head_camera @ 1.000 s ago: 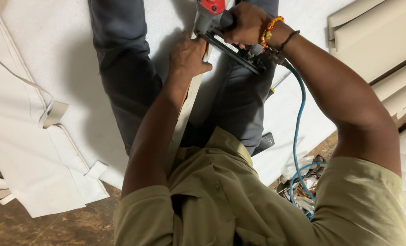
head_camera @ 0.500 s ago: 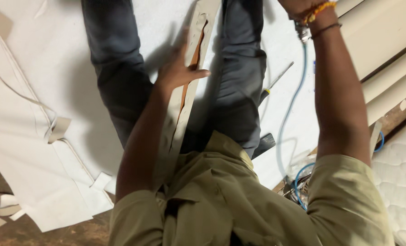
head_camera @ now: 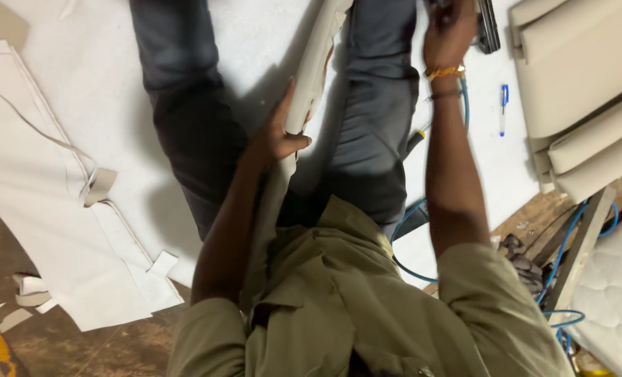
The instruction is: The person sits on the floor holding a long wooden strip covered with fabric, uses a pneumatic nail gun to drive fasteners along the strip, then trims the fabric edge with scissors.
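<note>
Padded strip (head_camera: 316,66) is clasped by left hand (head_camera: 277,136) fingers; right hand (head_camera: 449,35) grips tool (head_camera: 487,26), best kept beside the fingertips

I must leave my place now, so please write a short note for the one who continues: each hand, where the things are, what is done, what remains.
Left hand: grips the long beige padded strip, which runs between the legs toward the body.
Right hand: raised at the top edge, closed on a dark tool; the blue hose runs along that arm.
Nearby: pen on the white sheet, beige padded panels at the right.
Done: strip is already covered in fabric where visible.
Left: cannot tell how much fastening remains; the strip's ends are hidden.
</note>
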`<move>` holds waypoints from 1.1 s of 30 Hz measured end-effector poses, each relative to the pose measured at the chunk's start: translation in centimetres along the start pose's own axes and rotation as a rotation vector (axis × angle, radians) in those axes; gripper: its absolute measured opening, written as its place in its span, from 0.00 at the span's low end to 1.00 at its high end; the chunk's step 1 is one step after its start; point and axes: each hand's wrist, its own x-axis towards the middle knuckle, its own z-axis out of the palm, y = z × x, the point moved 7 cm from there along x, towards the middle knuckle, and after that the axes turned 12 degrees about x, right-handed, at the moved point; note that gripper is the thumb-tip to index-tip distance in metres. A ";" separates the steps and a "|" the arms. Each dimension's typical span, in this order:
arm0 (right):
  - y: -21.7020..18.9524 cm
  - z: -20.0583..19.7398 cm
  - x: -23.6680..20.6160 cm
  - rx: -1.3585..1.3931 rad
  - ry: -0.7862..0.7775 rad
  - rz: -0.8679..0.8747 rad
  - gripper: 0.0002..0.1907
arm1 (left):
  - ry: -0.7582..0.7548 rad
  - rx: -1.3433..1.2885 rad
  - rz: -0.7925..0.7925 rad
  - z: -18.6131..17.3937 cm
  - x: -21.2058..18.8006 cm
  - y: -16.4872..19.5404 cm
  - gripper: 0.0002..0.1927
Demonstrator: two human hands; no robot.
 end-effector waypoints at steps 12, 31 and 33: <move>-6.4 12.6 -15.8 0.771 -0.018 1.141 0.28 | 0.040 0.273 -0.129 2.3 0.7 0.4 0.68; -8.3 10.7 -13.1 0.461 0.093 0.773 0.30 | -0.061 -0.100 -0.240 2.6 1.1 -0.6 0.67; -7.8 11.0 -13.6 0.428 0.100 0.798 0.30 | -0.062 -0.180 -0.267 2.4 0.7 -0.3 0.67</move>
